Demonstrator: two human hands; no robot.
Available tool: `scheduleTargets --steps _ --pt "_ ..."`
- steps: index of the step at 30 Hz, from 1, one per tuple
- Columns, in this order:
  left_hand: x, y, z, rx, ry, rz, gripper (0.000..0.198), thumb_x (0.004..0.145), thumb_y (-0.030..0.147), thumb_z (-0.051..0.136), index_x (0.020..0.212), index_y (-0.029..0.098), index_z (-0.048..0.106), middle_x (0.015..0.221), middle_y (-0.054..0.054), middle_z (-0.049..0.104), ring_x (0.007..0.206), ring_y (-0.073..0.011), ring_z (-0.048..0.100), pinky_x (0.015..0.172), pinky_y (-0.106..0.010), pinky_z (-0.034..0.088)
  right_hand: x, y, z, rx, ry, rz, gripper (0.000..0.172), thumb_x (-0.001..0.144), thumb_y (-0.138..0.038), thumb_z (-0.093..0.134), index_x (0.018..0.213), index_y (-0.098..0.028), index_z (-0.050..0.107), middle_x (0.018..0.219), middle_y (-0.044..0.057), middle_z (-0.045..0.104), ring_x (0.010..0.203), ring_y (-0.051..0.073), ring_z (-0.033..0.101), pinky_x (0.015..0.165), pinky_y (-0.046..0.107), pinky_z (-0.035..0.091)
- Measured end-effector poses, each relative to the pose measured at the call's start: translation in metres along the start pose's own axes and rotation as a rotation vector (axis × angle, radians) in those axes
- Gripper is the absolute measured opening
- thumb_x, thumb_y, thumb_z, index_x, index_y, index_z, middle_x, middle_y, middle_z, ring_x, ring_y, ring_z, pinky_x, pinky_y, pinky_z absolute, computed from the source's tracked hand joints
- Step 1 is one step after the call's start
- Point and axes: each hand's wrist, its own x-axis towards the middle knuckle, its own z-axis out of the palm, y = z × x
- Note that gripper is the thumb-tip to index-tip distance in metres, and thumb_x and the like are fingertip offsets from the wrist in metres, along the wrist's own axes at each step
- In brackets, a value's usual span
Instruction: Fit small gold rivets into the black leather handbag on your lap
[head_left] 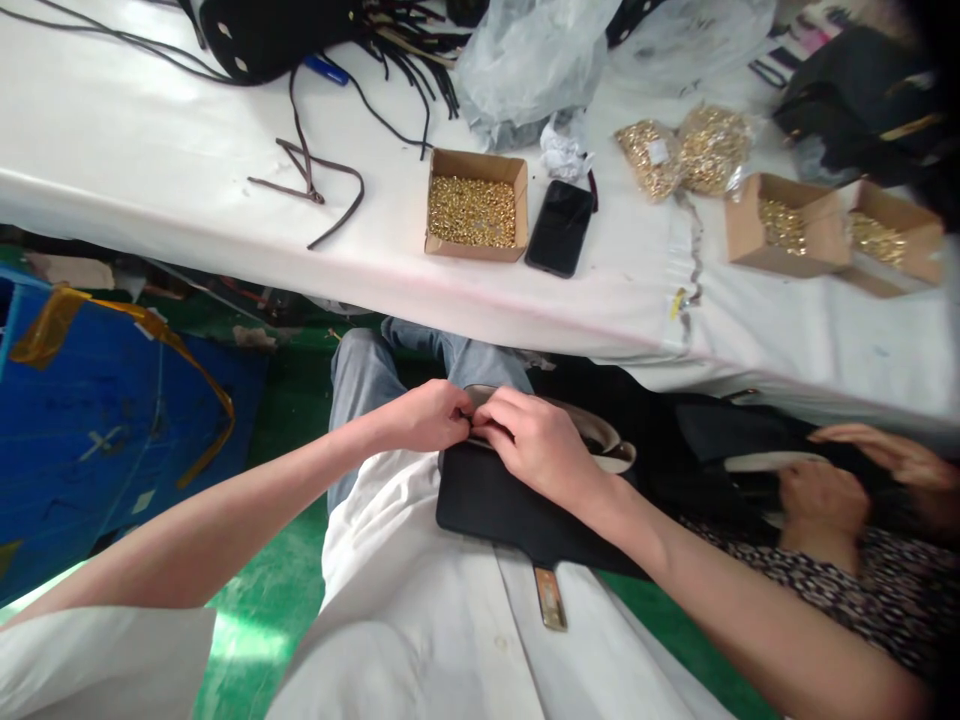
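A black bag (pixel 502 505) with a beige inside lies across my lap. Its flap, with a gold-coloured metal clasp piece (pixel 551 600), hangs down over my white shirt. My left hand (pixel 442 415) is closed, its fingertips pinched at the left end of the bag's rim. Close beside it, my right hand (pixel 536 440) curls over the same rim with thumb and fingers pressed together. The fingertips of both hands nearly touch. Any small part between them is too hidden to make out.
Ahead is a white-covered table (pixel 187 180) holding a box of gold-coloured fittings (pixel 472 210), a phone (pixel 560 228), dark cords (pixel 322 165) and plastic bags (pixel 532 60). A blue bin (pixel 127 400) stands left. To the right, another person's hands (pixel 825 495) work on a dark item.
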Motion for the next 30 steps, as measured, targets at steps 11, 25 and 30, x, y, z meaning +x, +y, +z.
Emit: scheduleTargets --steps 11,25,30 --pt "-0.01 -0.005 0.002 0.028 -0.006 0.013 0.013 0.085 0.015 0.061 0.077 0.016 0.071 0.069 0.001 0.065 0.066 -0.0152 0.056 0.059 -0.028 0.036 -0.009 -0.006 0.015 0.0 0.06 -0.056 0.011 0.113 -0.019 0.062 0.106 -0.023 0.071 0.107 0.007 0.072 0.099 0.024 0.07 0.089 0.038 0.057" --pt "-0.014 -0.013 0.001 0.003 -0.046 0.042 0.017 0.081 0.008 0.061 0.066 0.017 0.062 0.061 0.004 0.055 0.062 -0.013 0.051 0.058 -0.028 0.035 -0.007 -0.015 0.014 -0.055 -0.017 -0.105 0.017 0.111 -0.011 0.058 0.106 -0.023 0.069 0.116 0.005 0.071 0.109 0.024 0.068 0.091 0.036 0.055" --pt "-0.01 -0.01 0.003 0.023 -0.047 0.024 0.017 0.08 0.011 0.063 0.064 0.017 0.063 0.058 0.003 0.055 0.061 -0.0144 0.051 0.058 -0.029 0.034 -0.008 -0.011 0.011 -0.024 -0.087 -0.1 0.018 0.11 -0.012 0.058 0.105 -0.025 0.069 0.126 0.004 0.07 0.106 0.022 0.07 0.092 0.035 0.056"
